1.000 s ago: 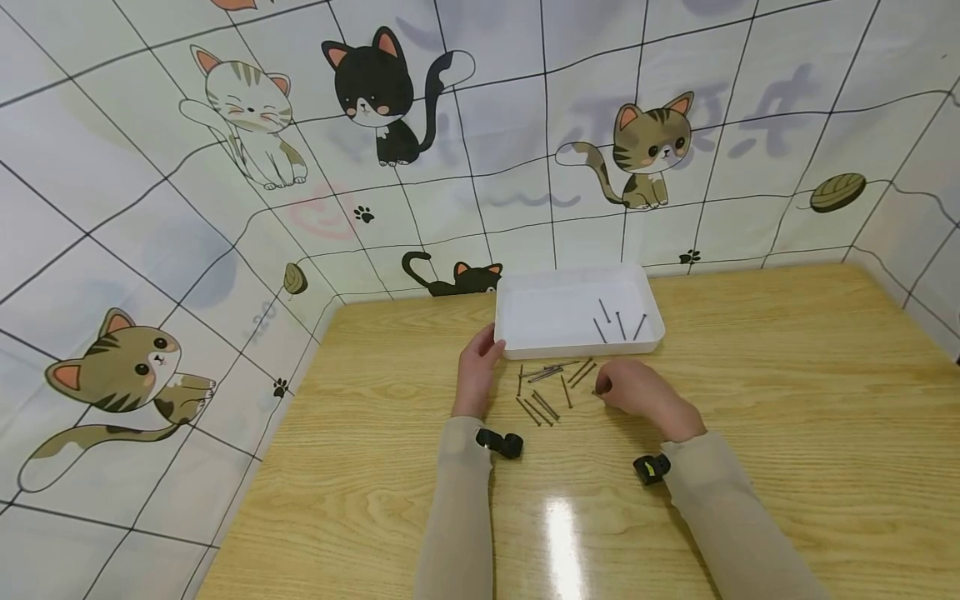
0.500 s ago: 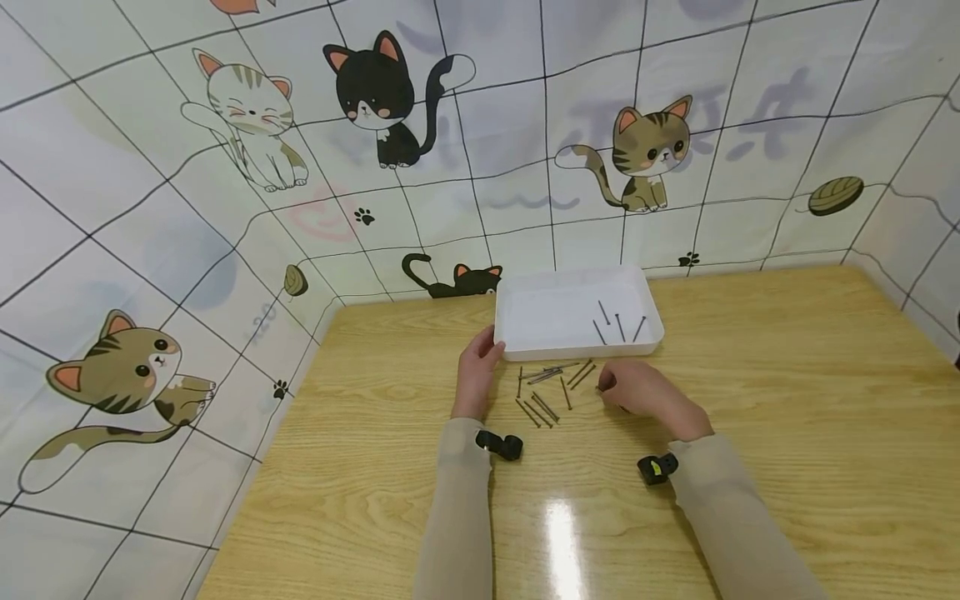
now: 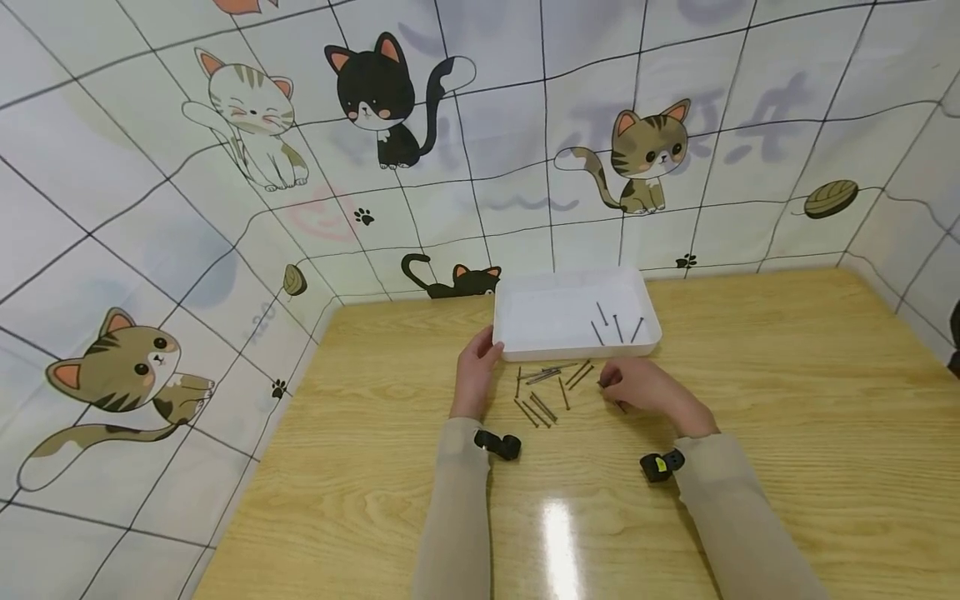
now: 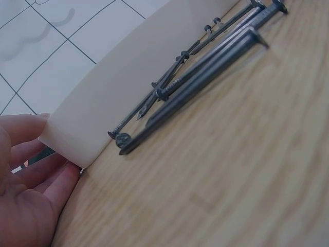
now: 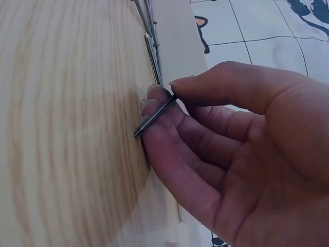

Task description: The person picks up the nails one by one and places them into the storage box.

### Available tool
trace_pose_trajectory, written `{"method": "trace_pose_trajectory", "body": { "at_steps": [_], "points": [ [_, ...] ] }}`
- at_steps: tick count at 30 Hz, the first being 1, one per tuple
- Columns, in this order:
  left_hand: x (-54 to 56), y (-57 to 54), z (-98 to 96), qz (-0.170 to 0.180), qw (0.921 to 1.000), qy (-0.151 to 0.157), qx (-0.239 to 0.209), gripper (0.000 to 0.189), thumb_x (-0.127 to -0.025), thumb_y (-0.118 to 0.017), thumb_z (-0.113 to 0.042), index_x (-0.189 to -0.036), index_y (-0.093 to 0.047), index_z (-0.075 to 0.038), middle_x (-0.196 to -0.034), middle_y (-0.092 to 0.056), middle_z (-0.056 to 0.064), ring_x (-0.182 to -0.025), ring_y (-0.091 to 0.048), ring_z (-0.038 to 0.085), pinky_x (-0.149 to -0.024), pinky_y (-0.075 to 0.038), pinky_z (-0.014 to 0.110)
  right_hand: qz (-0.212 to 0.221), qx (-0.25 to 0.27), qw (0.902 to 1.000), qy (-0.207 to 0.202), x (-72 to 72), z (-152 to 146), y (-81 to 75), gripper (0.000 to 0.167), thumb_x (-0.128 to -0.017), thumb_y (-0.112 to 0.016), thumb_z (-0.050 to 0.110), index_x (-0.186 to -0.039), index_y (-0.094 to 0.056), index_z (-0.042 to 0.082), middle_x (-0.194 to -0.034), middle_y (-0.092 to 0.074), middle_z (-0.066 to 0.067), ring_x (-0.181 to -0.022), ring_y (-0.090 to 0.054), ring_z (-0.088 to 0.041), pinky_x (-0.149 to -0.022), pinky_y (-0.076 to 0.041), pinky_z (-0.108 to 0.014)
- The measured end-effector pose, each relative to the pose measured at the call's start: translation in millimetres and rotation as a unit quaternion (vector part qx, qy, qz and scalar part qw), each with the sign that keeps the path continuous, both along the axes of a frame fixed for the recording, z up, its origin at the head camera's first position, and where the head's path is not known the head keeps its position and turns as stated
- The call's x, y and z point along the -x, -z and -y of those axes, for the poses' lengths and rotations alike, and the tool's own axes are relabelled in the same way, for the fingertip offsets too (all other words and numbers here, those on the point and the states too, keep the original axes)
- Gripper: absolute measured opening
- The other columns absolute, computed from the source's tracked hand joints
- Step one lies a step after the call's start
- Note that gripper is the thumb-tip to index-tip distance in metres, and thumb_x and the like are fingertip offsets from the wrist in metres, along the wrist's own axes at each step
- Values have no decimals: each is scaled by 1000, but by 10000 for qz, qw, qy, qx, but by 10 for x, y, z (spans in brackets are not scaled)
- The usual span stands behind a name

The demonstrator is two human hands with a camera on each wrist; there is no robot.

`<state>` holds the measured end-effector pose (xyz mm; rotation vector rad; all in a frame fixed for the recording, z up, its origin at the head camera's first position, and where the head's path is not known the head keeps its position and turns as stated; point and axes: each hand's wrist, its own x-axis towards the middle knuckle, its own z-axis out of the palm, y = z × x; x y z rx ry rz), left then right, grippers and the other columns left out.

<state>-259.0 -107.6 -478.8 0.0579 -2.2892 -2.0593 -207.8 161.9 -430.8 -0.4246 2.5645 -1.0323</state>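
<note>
My left hand (image 3: 477, 371) holds the front left corner of a shallow white tray (image 3: 577, 353). In the left wrist view its thumb and fingers lie around the corner of the tray wall (image 4: 97, 108). To the right of the loose nails, my right hand (image 3: 647, 392) is low over the table. Seen from the right wrist, thumb and fingertips pinch a dark nail (image 5: 156, 114), which slants across the fingers. Several nails (image 3: 619, 328) lie in the tray's right part. Between the hands, more nails (image 3: 543, 407) are scattered in front of the tray, some crossing each other.
The wood-grain table (image 3: 360, 467) extends widely to both sides. Behind the tray rises a white wall covering (image 3: 517, 167) with a grid and cartoon cats. A dark object (image 3: 955, 337) shows at the right edge.
My right hand has shifted slightly to the right and turned a little, so the nail's end now shows beneath it. The left hand stays at the tray corner.
</note>
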Motion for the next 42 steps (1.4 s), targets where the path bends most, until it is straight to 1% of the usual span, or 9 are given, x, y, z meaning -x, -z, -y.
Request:
{"method": "trace_pose_trajectory", "body": {
  "at_steps": [5,13,17,22,26,33,36,39,42],
  "points": [
    [-19,-21,16,52,9999,44,-95,43,-90,-54,-21,-132,-45,-14,-130,-47,2,-119,-42,17,-97,-33,37,47,79,9999,46,8,4,21,22,-85,-57,12,-101,-58,-2,-78,-59,-7,-63,-54,-17,-56,-46,-29],
    [-138,-230,-6,55,9998,163,-70,45,-91,-53,-17,-133,-42,-6,-132,-44,10,-120,-40,21,-97,-33,37,270,401,9983,312,21,4,37,25,-86,-58,15,-105,-55,-2,-86,-58,-9,-71,-56,-18,-61,-50,-32],
    [-167,-262,-9,26,9999,138,-21,46,-91,-52,-17,-133,-41,-5,-133,-44,11,-121,-39,23,-97,-34,36,290,500,9975,399,18,5,40,25,-87,-56,14,-106,-53,-2,-87,-57,-10,-71,-56,-19,-60,-50,-32],
    [-122,-213,2,53,9998,139,-160,45,-91,-52,-14,-134,-41,-6,-133,-43,11,-121,-39,24,-97,-33,37,171,850,9949,506,41,-4,10,29,-89,-53,15,-112,-51,-3,-93,-57,-14,-69,-58,-21,-59,-51,-33],
    [-42,-98,16,93,9994,131,-292,45,-90,-54,-17,-133,-43,-10,-133,-44,7,-121,-40,20,-98,-32,36,-16,1197,9900,747,88,-32,-23,32,-90,-53,17,-116,-50,-2,-99,-56,-19,-75,-60,-27,-62,-52,-35],
    [30,49,24,82,9997,43,-215,42,-89,-55,-22,-131,-47,-17,-129,-48,-1,-118,-42,13,-98,-33,34,-514,1329,9830,1155,204,-38,-174,33,-91,-52,17,-118,-49,-2,-102,-55,-21,-83,-59,-30,-67,-52,-37],
    [27,52,27,20,9998,36,-197,42,-89,-55,-21,-130,-48,-17,-128,-49,-2,-117,-43,12,-97,-33,34,-755,1310,9808,1232,283,-8,-271,33,-91,-51,15,-119,-48,-3,-103,-55,-20,-84,-59,-29,-66,-52,-37],
    [-23,-53,14,76,9997,63,-210,43,-90,-54,-19,-132,-45,-13,-129,-48,0,-118,-42,14,-98,-33,34,-864,1223,9803,1290,397,20,-341,34,-91,-50,14,-120,-48,-2,-103,-55,-19,-84,-60,-29,-66,-52,-37],
    [-31,-74,9,160,9995,103,-258,44,-90,-54,-19,-132,-44,-13,-131,-47,1,-118,-42,14,-98,-32,34,-847,1083,9809,1376,520,37,-364,34,-91,-49,13,-122,-47,-1,-103,-55,-19,-80,-62,-27,-66,-52,-38]
  ]
}}
